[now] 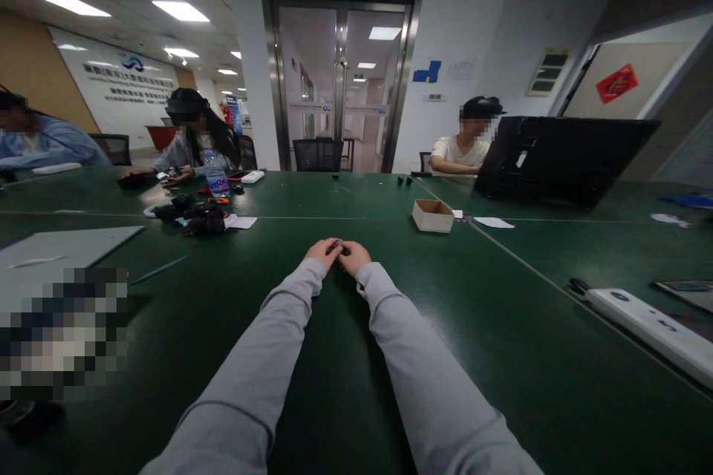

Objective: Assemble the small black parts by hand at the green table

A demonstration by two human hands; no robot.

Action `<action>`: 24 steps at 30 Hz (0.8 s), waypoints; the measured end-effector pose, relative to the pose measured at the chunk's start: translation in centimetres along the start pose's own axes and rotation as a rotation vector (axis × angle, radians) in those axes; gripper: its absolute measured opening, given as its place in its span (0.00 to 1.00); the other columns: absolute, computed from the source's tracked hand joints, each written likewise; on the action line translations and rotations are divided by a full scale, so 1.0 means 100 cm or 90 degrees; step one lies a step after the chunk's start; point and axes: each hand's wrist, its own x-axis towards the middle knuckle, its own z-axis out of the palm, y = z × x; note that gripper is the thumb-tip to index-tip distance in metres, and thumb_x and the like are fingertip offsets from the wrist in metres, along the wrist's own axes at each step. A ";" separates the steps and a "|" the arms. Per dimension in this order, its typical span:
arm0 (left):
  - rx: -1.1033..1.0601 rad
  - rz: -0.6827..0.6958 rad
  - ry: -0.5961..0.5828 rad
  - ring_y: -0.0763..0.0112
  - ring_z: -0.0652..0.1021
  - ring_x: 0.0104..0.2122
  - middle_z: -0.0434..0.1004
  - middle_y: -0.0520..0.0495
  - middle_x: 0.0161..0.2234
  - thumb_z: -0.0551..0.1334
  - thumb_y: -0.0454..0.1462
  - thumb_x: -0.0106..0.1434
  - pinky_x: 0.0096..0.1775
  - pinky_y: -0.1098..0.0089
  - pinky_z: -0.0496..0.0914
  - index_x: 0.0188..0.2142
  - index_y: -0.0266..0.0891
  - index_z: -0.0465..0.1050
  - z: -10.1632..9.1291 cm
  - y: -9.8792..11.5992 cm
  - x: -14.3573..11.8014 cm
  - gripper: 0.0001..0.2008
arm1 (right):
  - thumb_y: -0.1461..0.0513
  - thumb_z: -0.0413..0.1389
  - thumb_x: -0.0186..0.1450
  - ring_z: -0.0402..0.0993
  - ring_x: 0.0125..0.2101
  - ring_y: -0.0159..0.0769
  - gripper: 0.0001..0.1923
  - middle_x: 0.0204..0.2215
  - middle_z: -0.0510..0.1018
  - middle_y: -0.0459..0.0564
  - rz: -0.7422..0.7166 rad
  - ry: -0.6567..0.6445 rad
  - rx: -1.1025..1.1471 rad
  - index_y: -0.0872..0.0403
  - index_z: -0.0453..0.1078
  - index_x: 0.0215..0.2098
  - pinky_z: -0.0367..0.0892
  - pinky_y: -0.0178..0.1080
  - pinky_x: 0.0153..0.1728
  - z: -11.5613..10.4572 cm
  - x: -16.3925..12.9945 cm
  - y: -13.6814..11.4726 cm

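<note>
Both my arms stretch forward over the green table, in grey sleeves. My left hand (pixel 321 252) and my right hand (pixel 355 258) meet at the middle of the view, fingers closed around a small dark object (pixel 336 246). Its kind is too small to tell, and most of it is hidden by the fingers. Beyond my hands to the right stands a small open-topped box (pixel 433 220) with light sides.
To the left lie a heap of black items (pixel 200 215), a water bottle (pixel 215 177), a thin stick (pixel 160 269) and a grey board (pixel 67 245). At right are a large black monitor (pixel 562 159) and a white power strip (pixel 649 323). Several people sit around the table.
</note>
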 end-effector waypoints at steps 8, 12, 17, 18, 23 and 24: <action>-0.092 -0.018 0.055 0.71 0.74 0.34 0.72 0.47 0.32 0.60 0.33 0.52 0.38 0.70 0.70 0.33 0.37 0.70 -0.009 -0.006 -0.008 0.07 | 0.64 0.59 0.49 0.71 0.35 0.37 0.09 0.31 0.76 0.50 0.037 0.024 -0.100 0.55 0.73 0.31 0.65 0.35 0.38 0.000 -0.002 -0.014; -0.138 -0.045 0.072 0.73 0.74 0.30 0.73 0.49 0.30 0.58 0.34 0.54 0.36 0.70 0.70 0.32 0.37 0.69 -0.009 -0.011 -0.004 0.05 | 0.63 0.60 0.49 0.71 0.29 0.31 0.10 0.29 0.75 0.46 0.027 0.079 0.026 0.54 0.71 0.31 0.68 0.34 0.32 0.002 -0.002 -0.009; -0.182 -0.067 0.051 0.75 0.74 0.25 0.72 0.51 0.26 0.58 0.35 0.54 0.31 0.73 0.70 0.33 0.38 0.69 -0.007 -0.018 -0.002 0.05 | 0.67 0.58 0.51 0.68 0.16 0.24 0.13 0.30 0.73 0.45 0.077 0.041 0.221 0.55 0.68 0.35 0.66 0.30 0.17 0.004 -0.003 -0.005; -0.183 -0.060 0.048 0.76 0.74 0.24 0.72 0.51 0.25 0.58 0.34 0.54 0.31 0.74 0.70 0.33 0.38 0.69 -0.007 -0.019 -0.001 0.05 | 0.68 0.58 0.50 0.68 0.15 0.24 0.13 0.29 0.73 0.46 0.085 0.034 0.256 0.56 0.68 0.35 0.67 0.29 0.16 0.003 -0.003 -0.005; -0.172 -0.040 0.054 0.76 0.74 0.24 0.72 0.53 0.23 0.57 0.33 0.54 0.32 0.73 0.70 0.33 0.38 0.68 -0.004 -0.023 -0.002 0.06 | 0.71 0.57 0.52 0.70 0.17 0.24 0.11 0.27 0.73 0.46 0.110 0.030 0.415 0.58 0.68 0.34 0.70 0.28 0.19 -0.002 0.002 0.001; -0.174 -0.045 0.053 0.76 0.74 0.24 0.72 0.53 0.23 0.57 0.33 0.54 0.32 0.73 0.70 0.33 0.38 0.68 -0.004 -0.023 -0.002 0.06 | 0.70 0.56 0.53 0.71 0.17 0.24 0.10 0.26 0.73 0.46 0.118 0.027 0.443 0.58 0.68 0.34 0.70 0.28 0.19 -0.003 0.003 0.002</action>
